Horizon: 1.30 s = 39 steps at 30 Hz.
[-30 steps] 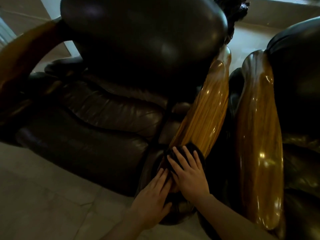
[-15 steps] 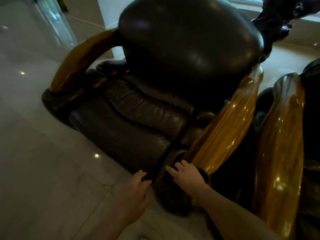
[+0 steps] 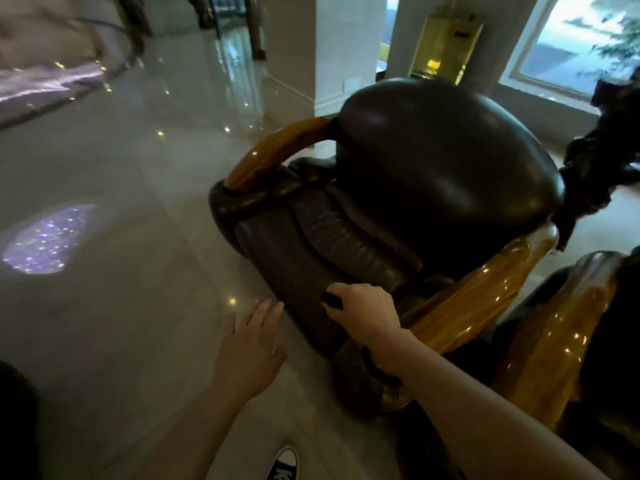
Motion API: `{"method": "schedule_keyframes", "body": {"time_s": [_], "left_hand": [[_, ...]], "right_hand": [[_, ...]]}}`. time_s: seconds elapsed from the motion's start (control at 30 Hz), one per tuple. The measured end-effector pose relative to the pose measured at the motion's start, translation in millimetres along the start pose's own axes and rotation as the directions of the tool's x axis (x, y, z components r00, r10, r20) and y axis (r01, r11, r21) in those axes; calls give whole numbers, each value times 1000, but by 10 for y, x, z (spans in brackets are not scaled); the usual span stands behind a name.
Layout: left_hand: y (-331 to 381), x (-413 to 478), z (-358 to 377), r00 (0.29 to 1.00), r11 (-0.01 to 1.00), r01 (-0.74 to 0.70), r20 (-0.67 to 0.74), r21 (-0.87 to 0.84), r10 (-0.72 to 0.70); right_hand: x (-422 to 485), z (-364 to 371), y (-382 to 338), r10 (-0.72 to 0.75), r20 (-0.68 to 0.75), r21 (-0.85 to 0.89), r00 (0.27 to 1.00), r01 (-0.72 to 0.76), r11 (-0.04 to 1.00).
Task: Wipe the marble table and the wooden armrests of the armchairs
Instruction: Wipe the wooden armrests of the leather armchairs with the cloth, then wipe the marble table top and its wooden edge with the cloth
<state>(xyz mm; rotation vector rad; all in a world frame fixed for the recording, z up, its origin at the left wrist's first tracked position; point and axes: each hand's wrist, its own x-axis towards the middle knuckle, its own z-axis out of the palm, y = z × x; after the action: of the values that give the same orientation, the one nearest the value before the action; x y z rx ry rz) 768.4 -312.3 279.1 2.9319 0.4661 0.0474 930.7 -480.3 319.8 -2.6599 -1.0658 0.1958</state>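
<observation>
Left hand [image 3: 250, 344]: empty, fingers spread, hovering over the glossy pale tiled floor [image 3: 114, 306]. Right hand [image 3: 363, 311]: clenched on a small dark wiping cloth [image 3: 331, 300]. Beyond its knuckles, the amber polished wooden armrest [image 3: 474, 303] of the dark brown leather armchair [image 3: 443, 161]; advisable to flatten the cloth and stroke lengthwise. Marble table not visible.

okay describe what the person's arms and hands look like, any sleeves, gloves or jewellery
Both forearms are bare, with no sleeves in view. The left hand and right hand wear no gloves, and no rings, watch or bracelet show. Motion blur hides fine detail such as the nails.
</observation>
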Motion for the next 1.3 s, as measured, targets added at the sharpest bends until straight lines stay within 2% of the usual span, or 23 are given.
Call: {"method": "schedule_keyframes", "body": {"time_s": [0.33, 0.67, 1.07, 1.3], "left_hand": [[-355, -1061, -798, 953, 956, 294, -80, 24, -291], [-1001, -2156, -1114, 853, 854, 519, -90, 29, -515], [-2026, -3784, -1315, 727, 728, 686, -56, 0, -684], [-2520, -4554, -1381, 609, 610, 792, -54, -23, -792]], "right_hand": [[-233, -551, -1074, -231, -55, 6, 972, 231, 973], [-433, -508, -2306, -424, 64, 105, 903, 417, 903], [-943, -3, -4180, -645, 172, 180, 745, 620, 764], [-1164, 392, -5123, -736, 252, 252, 629, 691, 677]]}}
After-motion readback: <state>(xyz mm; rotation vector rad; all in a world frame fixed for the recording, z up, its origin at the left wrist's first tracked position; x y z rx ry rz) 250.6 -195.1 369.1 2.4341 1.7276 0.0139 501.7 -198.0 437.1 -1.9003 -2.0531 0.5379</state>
